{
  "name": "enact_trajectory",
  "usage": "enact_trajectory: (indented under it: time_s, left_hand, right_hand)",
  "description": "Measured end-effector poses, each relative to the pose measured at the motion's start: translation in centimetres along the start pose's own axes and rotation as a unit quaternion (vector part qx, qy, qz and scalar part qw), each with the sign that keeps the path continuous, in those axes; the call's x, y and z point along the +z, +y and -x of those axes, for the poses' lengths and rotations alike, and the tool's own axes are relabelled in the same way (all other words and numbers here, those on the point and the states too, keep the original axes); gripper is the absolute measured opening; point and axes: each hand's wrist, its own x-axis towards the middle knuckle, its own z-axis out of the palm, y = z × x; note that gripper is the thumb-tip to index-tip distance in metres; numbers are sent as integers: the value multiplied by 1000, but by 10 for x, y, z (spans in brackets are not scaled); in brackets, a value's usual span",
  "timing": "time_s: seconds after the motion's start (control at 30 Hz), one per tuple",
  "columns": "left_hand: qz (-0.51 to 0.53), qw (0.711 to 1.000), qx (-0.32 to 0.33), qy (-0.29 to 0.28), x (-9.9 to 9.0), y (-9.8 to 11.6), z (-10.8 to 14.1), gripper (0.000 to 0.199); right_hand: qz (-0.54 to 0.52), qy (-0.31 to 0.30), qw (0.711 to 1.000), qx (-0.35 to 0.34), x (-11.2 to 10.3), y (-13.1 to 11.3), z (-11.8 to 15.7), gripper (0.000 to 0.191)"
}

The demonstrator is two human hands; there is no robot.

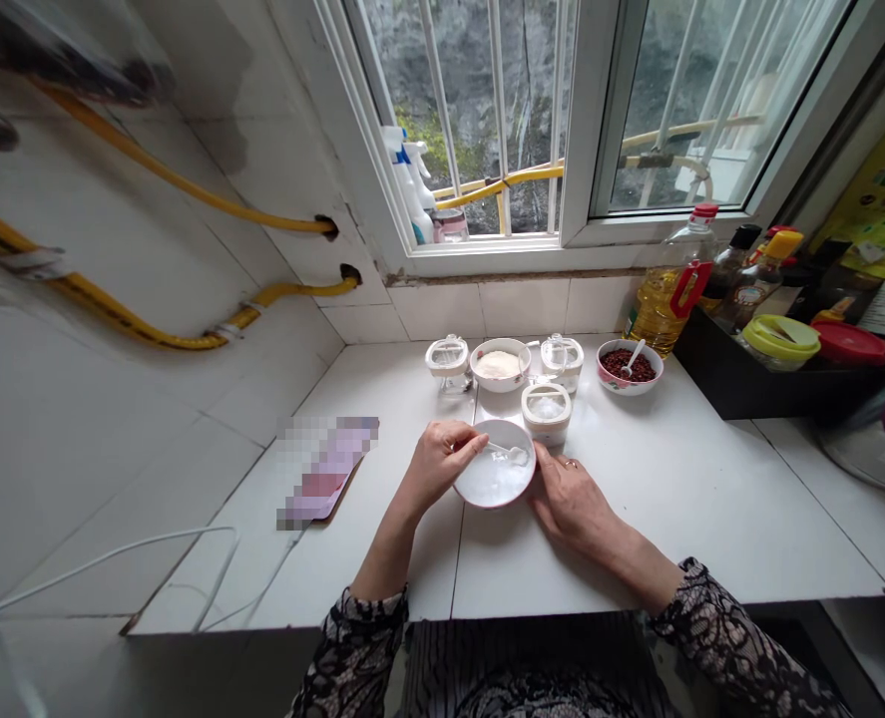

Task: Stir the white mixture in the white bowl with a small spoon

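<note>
My left hand (442,461) pinches the handle of a small clear spoon (515,455), whose tip carries some white stuff over a white bowl (493,487). The bowl sits on the white tiled counter and has whitish contents. Against its right rim rests my right hand (573,496), its fingers wrapped round the side. Just behind the bowl is a lidded jar (547,414) of white grains. Farther back stand another lidded jar (448,361), a bowl of white powder (499,367) and a third jar (563,359).
To the back right, a bowl of dark red beans (631,367) holds a white spoon, near an oil bottle (670,289) and a black rack (741,384) of condiments. A blurred phone (328,474) with a cable (262,588) lies on the left.
</note>
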Motion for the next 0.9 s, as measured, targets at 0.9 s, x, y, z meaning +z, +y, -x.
enact_trajectory:
  time_s: [0.9]
  left_hand:
    - [34,999,-18,25,-3,3,-1,36]
  right_hand:
    - [8,-7,1000,-1,1,1,0,74]
